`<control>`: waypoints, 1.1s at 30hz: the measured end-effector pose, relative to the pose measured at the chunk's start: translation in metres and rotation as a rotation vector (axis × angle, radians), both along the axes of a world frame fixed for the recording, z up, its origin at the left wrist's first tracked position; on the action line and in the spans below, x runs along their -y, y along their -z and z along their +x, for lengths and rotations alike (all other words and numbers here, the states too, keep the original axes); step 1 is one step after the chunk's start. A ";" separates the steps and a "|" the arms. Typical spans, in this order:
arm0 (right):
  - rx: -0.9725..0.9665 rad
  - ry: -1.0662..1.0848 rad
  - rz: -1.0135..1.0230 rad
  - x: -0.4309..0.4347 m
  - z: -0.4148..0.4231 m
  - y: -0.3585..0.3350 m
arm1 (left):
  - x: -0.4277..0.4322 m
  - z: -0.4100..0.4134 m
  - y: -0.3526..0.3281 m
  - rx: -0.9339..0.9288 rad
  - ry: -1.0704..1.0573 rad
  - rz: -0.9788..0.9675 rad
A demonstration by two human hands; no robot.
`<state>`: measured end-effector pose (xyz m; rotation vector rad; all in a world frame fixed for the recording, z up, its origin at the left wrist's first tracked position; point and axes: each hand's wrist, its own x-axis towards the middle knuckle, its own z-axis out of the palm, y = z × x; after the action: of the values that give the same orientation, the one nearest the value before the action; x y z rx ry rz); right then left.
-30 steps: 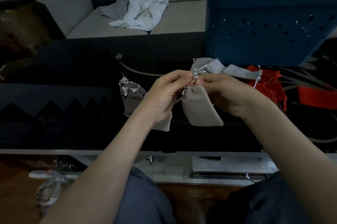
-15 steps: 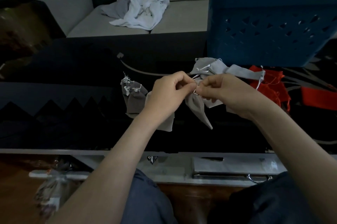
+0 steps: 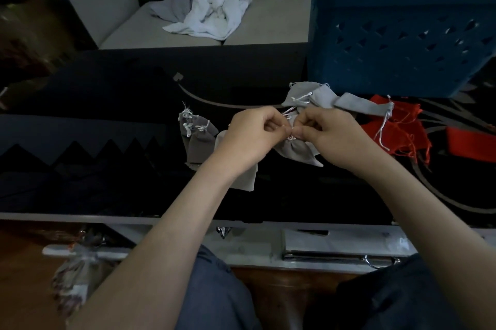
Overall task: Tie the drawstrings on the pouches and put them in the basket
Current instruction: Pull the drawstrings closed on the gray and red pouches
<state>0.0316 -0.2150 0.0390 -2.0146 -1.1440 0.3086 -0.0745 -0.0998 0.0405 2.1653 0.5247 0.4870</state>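
Observation:
A small grey pouch [image 3: 295,151] hangs between my hands over the dark table, its neck gathered. My left hand [image 3: 252,136] and my right hand [image 3: 327,133] meet fingertip to fingertip and each pinches the pouch's white drawstring [image 3: 288,116]. To the left lie grey pouches with knotted strings [image 3: 197,136]. Behind my right hand lie more grey pouches [image 3: 322,98] with loose strings, and red pouches [image 3: 400,125] beside them. The blue basket [image 3: 397,42] stands at the back right.
The black glass table [image 3: 107,120] has its front edge [image 3: 80,218] close to my knees. A sofa with crumpled white cloth [image 3: 212,12] stands behind it. A red strip [image 3: 472,144] lies at the far right. A clear bag [image 3: 75,270] sits on the floor at lower left.
The held pouch has swung from hanging flat to a bunched, tilted shape lower between my hands. My fingertips have drawn together on the drawstring.

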 end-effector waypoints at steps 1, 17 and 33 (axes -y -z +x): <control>-0.005 -0.001 -0.007 0.001 -0.001 -0.001 | 0.001 0.000 -0.001 0.002 -0.001 0.036; -0.385 0.044 0.163 -0.005 -0.004 -0.009 | 0.009 0.007 0.007 0.242 -0.075 0.615; -0.630 -0.247 0.149 0.003 0.006 -0.006 | 0.006 0.002 0.013 0.402 -0.001 0.659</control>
<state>0.0375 -0.2182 0.0454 -1.4809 -0.9649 0.8841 -0.0729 -0.1060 0.0278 2.5721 0.1436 1.1954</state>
